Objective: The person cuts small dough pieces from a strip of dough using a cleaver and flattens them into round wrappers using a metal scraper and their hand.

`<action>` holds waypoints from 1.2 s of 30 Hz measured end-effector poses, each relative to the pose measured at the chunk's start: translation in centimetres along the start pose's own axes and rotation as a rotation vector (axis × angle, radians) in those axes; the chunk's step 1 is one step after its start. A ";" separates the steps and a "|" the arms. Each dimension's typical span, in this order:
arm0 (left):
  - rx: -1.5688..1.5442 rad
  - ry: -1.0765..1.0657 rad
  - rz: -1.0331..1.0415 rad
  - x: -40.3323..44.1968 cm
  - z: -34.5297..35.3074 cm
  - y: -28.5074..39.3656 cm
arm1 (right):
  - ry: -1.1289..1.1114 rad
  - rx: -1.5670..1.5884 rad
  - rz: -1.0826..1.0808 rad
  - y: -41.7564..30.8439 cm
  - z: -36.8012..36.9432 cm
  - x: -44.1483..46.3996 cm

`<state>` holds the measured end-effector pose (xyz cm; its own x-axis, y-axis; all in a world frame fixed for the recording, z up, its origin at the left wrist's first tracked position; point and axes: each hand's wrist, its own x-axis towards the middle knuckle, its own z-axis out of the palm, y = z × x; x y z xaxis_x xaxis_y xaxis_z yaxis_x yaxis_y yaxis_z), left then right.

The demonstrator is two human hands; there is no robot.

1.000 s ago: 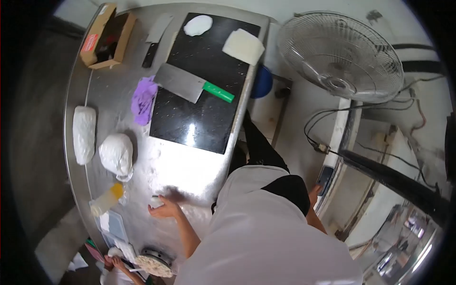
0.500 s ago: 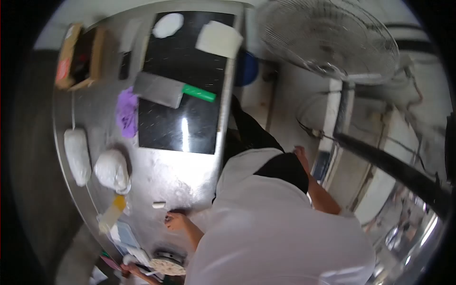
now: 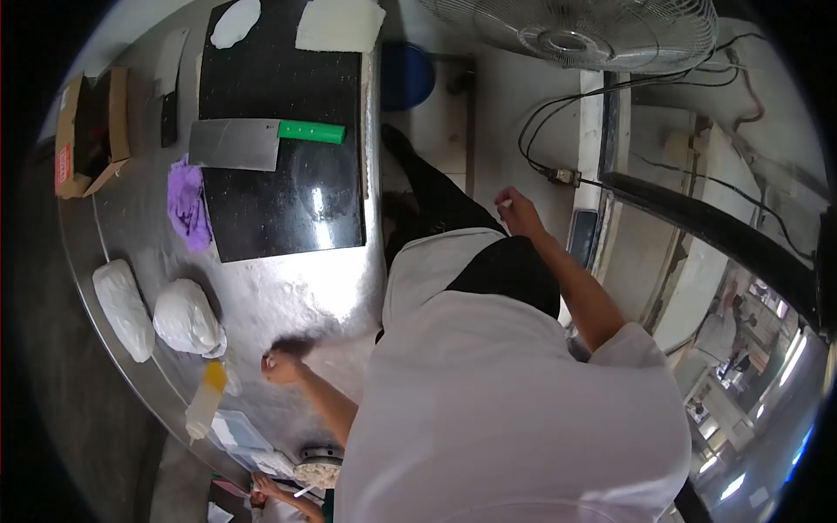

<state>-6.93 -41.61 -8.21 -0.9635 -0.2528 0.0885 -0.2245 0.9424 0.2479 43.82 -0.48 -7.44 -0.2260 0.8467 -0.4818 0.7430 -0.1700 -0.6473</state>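
My left hand [image 3: 283, 367] is over the metal table [image 3: 261, 309], fingers curled together. A pale bit shows at the fingertips, too small to name. Nearest to it are a squeeze bottle [image 3: 205, 405] with a yellow end and a rounded white plastic bag [image 3: 187, 315]. My right hand [image 3: 517, 212] hangs beside my body, away from the table, fingers loosely bent and nothing visible in them. Farther up, a cleaver [image 3: 235, 145] with a green handle lies across a black board [image 3: 283, 91]. A purple cloth [image 3: 187, 205] touches the board's left edge.
A black-handled knife [image 3: 169, 113] and a cardboard box [image 3: 118, 113] are at the far left. Another person's hand [image 3: 264, 485] is near a bowl [image 3: 319, 471] and a clear container [image 3: 240, 431]. A fan [image 3: 575, 30] and cables [image 3: 532, 131] are on the right.
The view has shifted. A small white piece that lay on the table by my left hand no longer shows there. My right hand has moved outward from my hip.
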 end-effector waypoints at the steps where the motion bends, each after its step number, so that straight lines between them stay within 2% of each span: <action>1: 0.138 0.016 0.079 -0.7 -0.2 0.9 | -0.043 0.045 -0.026 -1.9 -0.1 0.5; 2: 0.133 0.018 0.084 -1.0 0.0 0.5 | -0.084 0.089 -0.053 -3.7 -0.3 0.6; 4: 0.023 0.267 0.249 -1.9 0.4 0.0 | -0.111 0.067 -0.103 -6.4 -0.3 0.5; 5: 0.020 0.267 0.248 -2.3 0.3 -0.2 | -0.144 0.042 -0.148 -7.0 -0.3 0.3; 7: -0.257 0.221 0.122 -3.1 -0.1 0.0 | -0.167 0.066 -0.116 -5.7 -0.3 -0.2; 8: -0.258 0.218 0.125 -3.3 -0.2 0.1 | -0.191 0.093 -0.077 -4.6 -0.2 -0.6; 10: -0.633 0.178 0.109 -3.5 -0.2 0.3 | -0.204 0.117 -0.015 -1.7 0.2 -1.0; 11: -0.630 0.171 0.111 -3.4 0.0 0.7 | -0.223 0.140 0.043 -0.3 0.4 -1.1; 12: -0.717 0.145 0.295 -3.2 0.2 1.6 | -0.222 0.140 0.050 0.3 0.7 -1.3; 13: -0.802 0.118 0.480 -3.3 0.0 3.3 | -0.233 0.144 0.152 0.7 1.1 -1.3; 14: -0.799 0.113 0.482 -3.5 -0.1 5.1 | -0.244 0.148 0.253 1.1 1.5 -1.3; 16: -0.836 -0.013 0.482 -4.8 -1.3 11.2 | -0.203 0.108 0.209 2.7 2.4 -0.7; 19: -0.767 -0.047 0.577 -6.0 -1.6 16.6 | -0.169 0.052 0.173 2.6 1.6 -0.2; 22: -0.714 -0.037 0.599 -6.4 -0.4 17.3 | -0.187 0.043 0.182 2.9 0.4 0.2; 24: -0.665 -0.022 0.605 -6.7 -0.2 16.4 | -0.192 0.057 0.180 3.0 0.0 0.2; 26: -0.469 0.048 0.581 -6.9 -0.2 15.0 | -0.165 0.028 0.151 2.7 -0.3 -0.1; 28: -0.447 0.050 0.594 -6.5 0.9 12.3 | -0.210 0.080 0.087 1.1 -1.0 0.1; 30: -0.364 0.095 0.709 -5.6 2.8 9.7 | -0.262 0.127 0.013 -2.0 -1.7 0.9; 31: -0.452 -0.021 0.589 -5.2 3.9 9.0 | -0.278 0.081 -0.067 -4.8 -2.0 1.8; 32: -0.456 -0.005 0.575 -4.7 6.3 7.8 | -0.298 0.033 -0.150 -7.7 -2.2 2.6; 33: 0.011 0.148 0.640 -3.8 9.2 6.1 | -0.314 0.027 -0.170 -10.5 -2.2 3.4; 34: 0.487 0.289 0.670 -3.2 10.9 5.4 | -0.334 0.077 -0.284 -13.6 -1.8 4.3; 35: 0.360 0.119 0.448 -3.8 8.8 9.2 | -0.353 0.126 -0.402 -16.7 -1.3 5.1; 36: 0.222 -0.046 0.229 -4.0 4.8 14.3 | -0.371 0.119 -0.427 -19.8 -0.8 5.5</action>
<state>-6.96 -26.02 -9.61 -0.9971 -0.0235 0.0723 -0.0228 0.9997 0.0099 28.37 7.97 3.14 -0.7122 0.6227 -0.3242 0.4659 0.0739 -0.8817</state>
